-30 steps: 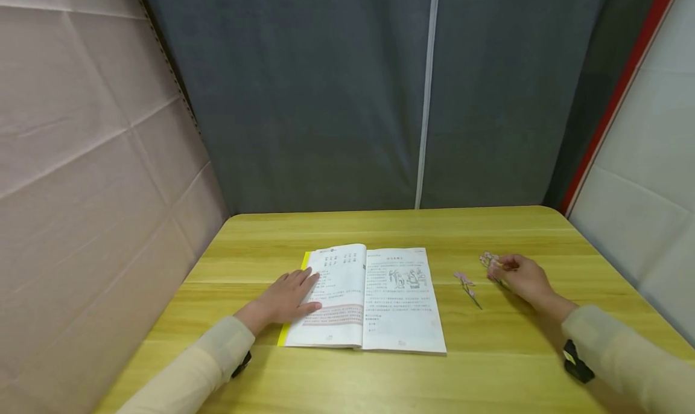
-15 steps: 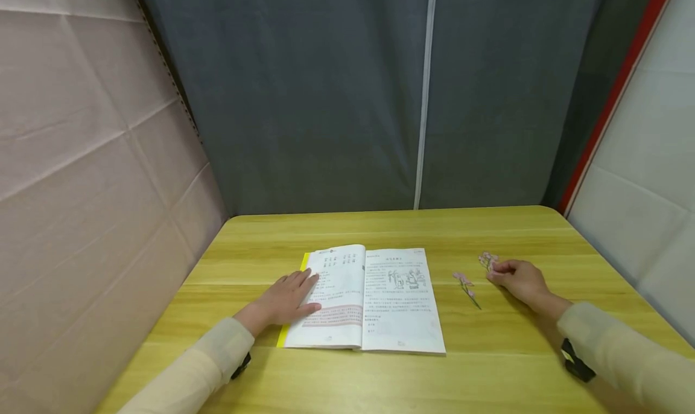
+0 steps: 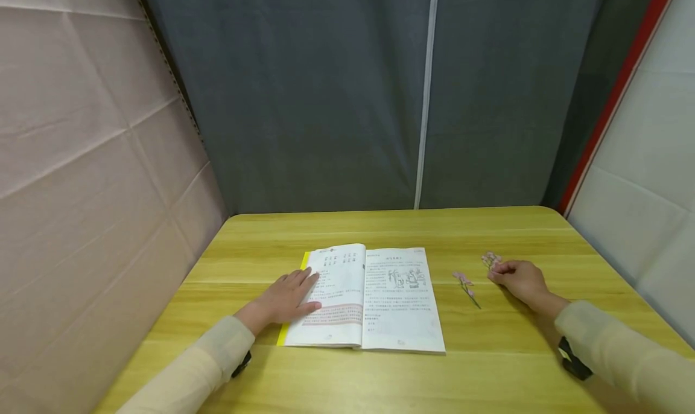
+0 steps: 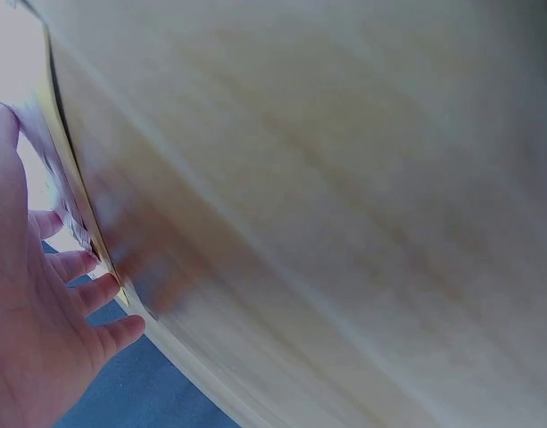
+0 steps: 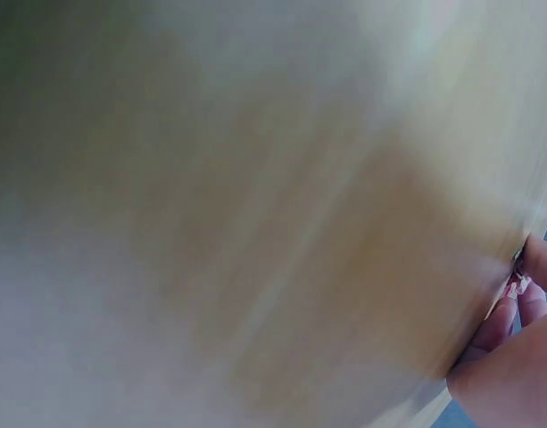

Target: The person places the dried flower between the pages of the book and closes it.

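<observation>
While my spread left hand rests on the textbook, my right hand pinches a blossom sprig; lifting likely needs gentleness.

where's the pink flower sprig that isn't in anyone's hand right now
In the head view, the loose pink sprig lies on the table, between the open book on its left and the right hand on its right.
</observation>
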`<action>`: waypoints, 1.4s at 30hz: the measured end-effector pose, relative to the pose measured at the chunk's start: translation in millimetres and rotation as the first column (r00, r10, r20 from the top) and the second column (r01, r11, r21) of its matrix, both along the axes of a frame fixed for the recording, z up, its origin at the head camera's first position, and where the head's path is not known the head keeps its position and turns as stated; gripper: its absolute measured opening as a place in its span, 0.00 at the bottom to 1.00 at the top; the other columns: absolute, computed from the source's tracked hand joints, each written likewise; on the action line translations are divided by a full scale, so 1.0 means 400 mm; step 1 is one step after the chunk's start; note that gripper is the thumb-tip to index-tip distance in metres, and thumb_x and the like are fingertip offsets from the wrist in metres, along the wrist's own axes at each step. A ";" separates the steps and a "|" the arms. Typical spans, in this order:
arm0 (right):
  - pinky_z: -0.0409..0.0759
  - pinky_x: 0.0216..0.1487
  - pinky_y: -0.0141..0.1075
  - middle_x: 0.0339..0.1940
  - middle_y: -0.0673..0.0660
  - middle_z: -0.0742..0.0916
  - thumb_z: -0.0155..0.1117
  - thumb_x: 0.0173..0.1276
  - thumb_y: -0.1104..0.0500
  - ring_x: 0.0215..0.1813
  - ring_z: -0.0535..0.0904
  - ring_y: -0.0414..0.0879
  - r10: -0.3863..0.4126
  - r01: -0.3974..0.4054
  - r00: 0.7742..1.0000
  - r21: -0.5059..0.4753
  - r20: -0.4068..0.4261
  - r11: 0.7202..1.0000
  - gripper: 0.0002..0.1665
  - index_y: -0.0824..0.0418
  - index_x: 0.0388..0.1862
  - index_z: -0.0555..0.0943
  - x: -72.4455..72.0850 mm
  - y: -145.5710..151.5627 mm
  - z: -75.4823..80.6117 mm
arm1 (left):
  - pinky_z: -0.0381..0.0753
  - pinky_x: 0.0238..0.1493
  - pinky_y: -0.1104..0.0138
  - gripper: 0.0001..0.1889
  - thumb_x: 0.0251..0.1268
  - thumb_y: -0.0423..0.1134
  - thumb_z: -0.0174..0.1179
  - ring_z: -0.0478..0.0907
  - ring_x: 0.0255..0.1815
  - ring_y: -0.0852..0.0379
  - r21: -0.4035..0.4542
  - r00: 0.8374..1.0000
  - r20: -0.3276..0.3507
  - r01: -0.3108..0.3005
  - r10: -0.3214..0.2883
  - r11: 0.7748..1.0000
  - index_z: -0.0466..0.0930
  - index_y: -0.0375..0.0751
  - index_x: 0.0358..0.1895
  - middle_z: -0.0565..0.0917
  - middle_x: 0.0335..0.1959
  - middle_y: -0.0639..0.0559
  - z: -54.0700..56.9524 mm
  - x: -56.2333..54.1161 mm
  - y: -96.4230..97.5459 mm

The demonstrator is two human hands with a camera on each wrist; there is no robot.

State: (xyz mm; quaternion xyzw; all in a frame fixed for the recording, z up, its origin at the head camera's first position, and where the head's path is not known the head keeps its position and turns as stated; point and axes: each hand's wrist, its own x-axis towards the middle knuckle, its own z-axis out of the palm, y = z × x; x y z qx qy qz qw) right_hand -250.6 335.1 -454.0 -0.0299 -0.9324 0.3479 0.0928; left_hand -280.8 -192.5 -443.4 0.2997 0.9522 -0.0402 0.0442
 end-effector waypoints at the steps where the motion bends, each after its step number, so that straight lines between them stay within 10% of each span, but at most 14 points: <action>1: 0.74 0.44 0.48 0.33 0.58 0.86 0.68 0.65 0.53 0.37 0.79 0.52 -0.001 0.001 1.000 -0.002 -0.006 1.000 0.16 0.67 0.34 0.83 0.000 0.001 -0.001 | 0.57 0.69 0.48 0.43 0.70 0.69 0.37 0.54 0.74 0.42 -0.001 1.000 0.001 -0.001 0.001 1.000 0.51 0.40 0.77 0.54 0.76 0.41 0.000 0.000 0.000; 19: 0.75 0.34 0.30 0.41 0.58 0.86 0.63 0.70 0.52 0.38 0.77 0.41 -0.045 0.052 0.998 -0.208 0.040 0.977 0.19 0.69 0.44 0.83 0.006 -0.006 0.033 | 0.57 0.69 0.47 0.43 0.70 0.69 0.39 0.54 0.74 0.42 0.006 1.000 0.011 -0.004 0.004 1.000 0.51 0.41 0.77 0.55 0.76 0.41 0.009 0.002 0.002; 34: 0.82 0.40 0.35 0.43 0.53 0.87 0.61 0.72 0.60 0.39 0.84 0.36 0.045 0.003 0.996 -0.547 0.074 0.837 0.38 0.78 0.70 0.57 0.000 -0.094 0.070 | 0.55 0.69 0.47 0.43 0.70 0.68 0.39 0.53 0.74 0.41 0.007 1.000 0.019 -0.011 0.011 1.000 0.51 0.41 0.77 0.54 0.76 0.41 0.008 0.003 0.003; 42: 0.81 0.42 0.35 0.45 0.56 0.86 0.62 0.71 0.58 0.42 0.84 0.39 0.085 -0.007 0.991 -0.582 0.105 0.813 0.40 0.77 0.71 0.56 -0.010 -0.167 0.080 | 0.55 0.69 0.46 0.42 0.71 0.67 0.40 0.53 0.74 0.40 0.029 1.000 0.022 -0.006 0.005 1.000 0.51 0.40 0.77 0.54 0.76 0.40 0.008 0.006 0.001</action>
